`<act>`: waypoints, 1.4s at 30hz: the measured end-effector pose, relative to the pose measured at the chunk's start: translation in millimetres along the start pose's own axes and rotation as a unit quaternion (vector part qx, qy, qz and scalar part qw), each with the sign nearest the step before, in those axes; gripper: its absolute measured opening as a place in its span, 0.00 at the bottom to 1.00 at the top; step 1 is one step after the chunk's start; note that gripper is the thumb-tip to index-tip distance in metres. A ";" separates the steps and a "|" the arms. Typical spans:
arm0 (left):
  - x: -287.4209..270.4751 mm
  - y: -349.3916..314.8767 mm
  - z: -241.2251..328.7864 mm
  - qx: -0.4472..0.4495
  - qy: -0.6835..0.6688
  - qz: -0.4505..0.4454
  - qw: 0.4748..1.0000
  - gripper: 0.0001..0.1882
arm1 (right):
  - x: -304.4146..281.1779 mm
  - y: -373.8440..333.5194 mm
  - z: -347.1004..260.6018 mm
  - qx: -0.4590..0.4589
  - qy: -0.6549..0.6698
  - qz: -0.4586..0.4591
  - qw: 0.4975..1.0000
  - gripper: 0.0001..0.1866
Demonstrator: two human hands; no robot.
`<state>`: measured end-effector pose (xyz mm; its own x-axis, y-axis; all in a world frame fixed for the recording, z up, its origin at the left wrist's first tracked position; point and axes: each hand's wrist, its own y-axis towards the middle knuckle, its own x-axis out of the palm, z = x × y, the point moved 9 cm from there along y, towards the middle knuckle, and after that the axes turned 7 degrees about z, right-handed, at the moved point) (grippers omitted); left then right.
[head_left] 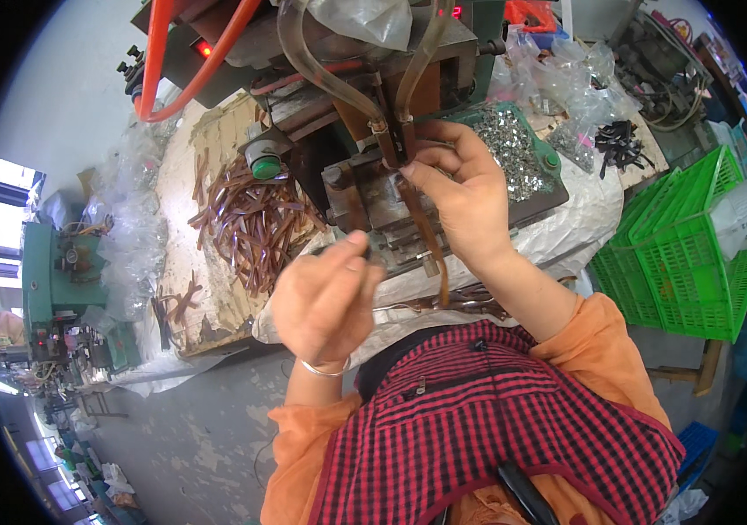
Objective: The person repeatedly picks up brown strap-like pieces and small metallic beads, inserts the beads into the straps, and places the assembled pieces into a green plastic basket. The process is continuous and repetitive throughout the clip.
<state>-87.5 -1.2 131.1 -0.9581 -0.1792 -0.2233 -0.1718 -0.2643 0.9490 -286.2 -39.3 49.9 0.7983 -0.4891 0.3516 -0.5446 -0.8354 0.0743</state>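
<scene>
My right hand [469,188] reaches into a bench press [364,175], thumb and fingers closed at the upper end of a brown glossy strip [424,229]. This strip lies across the metal die block and hangs over its near edge; the fingers partly hide its upper end. Two clear hoses [325,79] run down to the tool head beside my fingertips. My left hand [325,302] is held above the near left side of the press, its fingers curled together. Its fingertips are blurred, and I cannot make out anything between them.
Left of the press lies a heap of brown strips [255,219]. A green tray [553,162] of small shiny metal pieces stands on the right, near black strips [623,147] and plastic bags [557,70]. Green crates [671,249] stand beyond the bench's right edge. An orange hose [153,61] loops at upper left.
</scene>
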 end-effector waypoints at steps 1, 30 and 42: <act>8.9 -2.0 6.3 0.010 0.002 -0.041 0.999 0.18 | 1.7 -2.3 -1.6 0.018 0.003 -0.004 1.000 0.23; -99.7 -20.0 -38.9 -0.104 0.268 0.075 0.955 0.11 | -215.4 45.3 58.2 -0.106 -0.077 0.225 0.966 0.08; -19.3 -127.3 -207.8 -0.175 0.454 -0.231 0.842 0.06 | -152.0 33.9 28.5 -0.132 -0.334 0.193 0.913 0.09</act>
<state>0.4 -161.0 -31.7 -0.2089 -0.5903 -0.7797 -0.2486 -0.7390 0.6262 -418.7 -0.4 -27.6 0.4648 -0.8518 -0.2416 -0.7909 -0.5221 0.3192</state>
